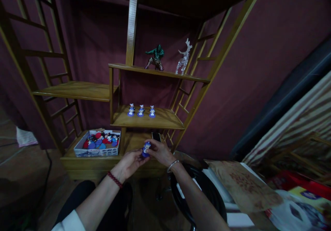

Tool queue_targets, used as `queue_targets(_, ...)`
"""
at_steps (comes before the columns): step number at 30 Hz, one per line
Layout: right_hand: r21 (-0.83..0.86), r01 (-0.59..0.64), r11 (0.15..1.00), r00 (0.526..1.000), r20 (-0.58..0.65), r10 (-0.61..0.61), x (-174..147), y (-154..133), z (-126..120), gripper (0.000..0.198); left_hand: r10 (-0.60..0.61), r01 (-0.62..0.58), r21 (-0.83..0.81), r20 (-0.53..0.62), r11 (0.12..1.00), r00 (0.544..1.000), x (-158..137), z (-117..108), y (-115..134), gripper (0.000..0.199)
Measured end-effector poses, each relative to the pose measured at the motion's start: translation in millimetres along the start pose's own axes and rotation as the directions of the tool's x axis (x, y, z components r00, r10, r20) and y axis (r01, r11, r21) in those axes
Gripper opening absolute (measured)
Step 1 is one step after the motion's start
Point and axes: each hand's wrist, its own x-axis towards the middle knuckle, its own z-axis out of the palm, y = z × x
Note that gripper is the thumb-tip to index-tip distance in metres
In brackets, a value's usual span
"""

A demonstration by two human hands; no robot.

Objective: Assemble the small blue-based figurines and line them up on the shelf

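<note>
Between my two hands is a small blue-and-white figurine (146, 149), held in front of the lowest shelf. My left hand (131, 162) has its fingers closed round the base from the left. From the right, the fingers of my right hand (160, 152) pinch its side. Similar small figurines (141, 111) stand upright in short rows on the shelf board above. At the lower left, an open box (97, 152) holds a jumble of figurines with blue and red round bases.
The wooden shelf unit (147, 121) stands against a dark red wall. A green crouching figure (156, 57) and a clear deer figure (184, 57) occupy the upper board. A dark phone-like slab (156, 137) lies behind my right hand. A black round stool (217, 200) is at lower right.
</note>
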Motion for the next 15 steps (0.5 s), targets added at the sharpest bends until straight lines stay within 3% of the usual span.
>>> queue_targets(6, -0.061, 0.047, 0.997, 0.998, -0.041, -0.05, 11, 7, -7, 0.031, 0.011, -0.009, 0.057, -0.032, 0.998, 0.999, 12, 9, 9, 0.018)
queue_targets(15, -0.125, 0.045, 0.991, 0.997, -0.052, -0.052, 8, 3, -12, 0.028, -0.074, 0.08, 0.136, -0.048, 0.988, 0.996, 10, 21, 21, 0.022)
